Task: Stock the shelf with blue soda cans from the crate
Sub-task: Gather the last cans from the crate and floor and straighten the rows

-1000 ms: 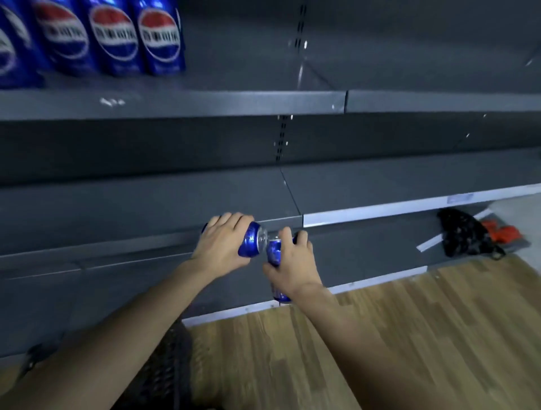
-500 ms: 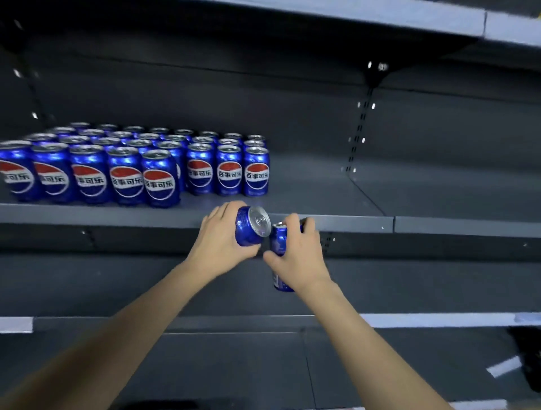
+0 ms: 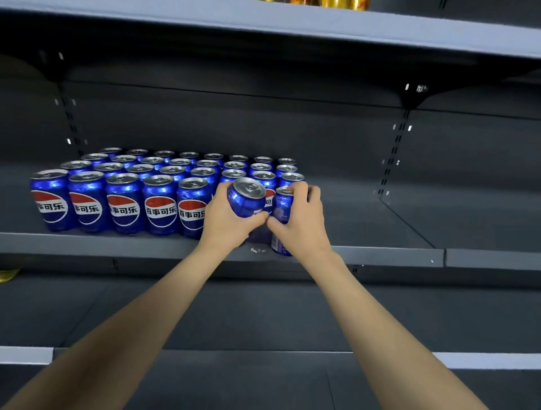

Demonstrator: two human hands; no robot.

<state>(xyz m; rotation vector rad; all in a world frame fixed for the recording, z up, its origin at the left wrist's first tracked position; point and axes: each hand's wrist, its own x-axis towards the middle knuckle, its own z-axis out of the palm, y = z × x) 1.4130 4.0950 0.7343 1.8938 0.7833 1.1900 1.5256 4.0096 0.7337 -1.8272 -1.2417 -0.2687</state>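
Several blue soda cans (image 3: 161,205) stand in rows on the left half of the grey shelf (image 3: 395,253). My left hand (image 3: 227,224) grips a blue can (image 3: 246,197) tilted with its silver top toward me, just right of the front row. My right hand (image 3: 301,221) holds a second blue can (image 3: 282,206) upright, its base at the shelf's front edge. Both hands touch at the fingertips. The crate is out of view.
The right half of the shelf is bare grey metal. An upper shelf (image 3: 292,23) with gold cans (image 3: 336,3) hangs overhead. Lower grey shelves (image 3: 263,316) lie beneath my arms. Slotted uprights (image 3: 392,158) mark the back panel.
My view has risen from the floor and low shelves to the stocked shelf. Both hands carried their cans up and forward to the right end of the front row.
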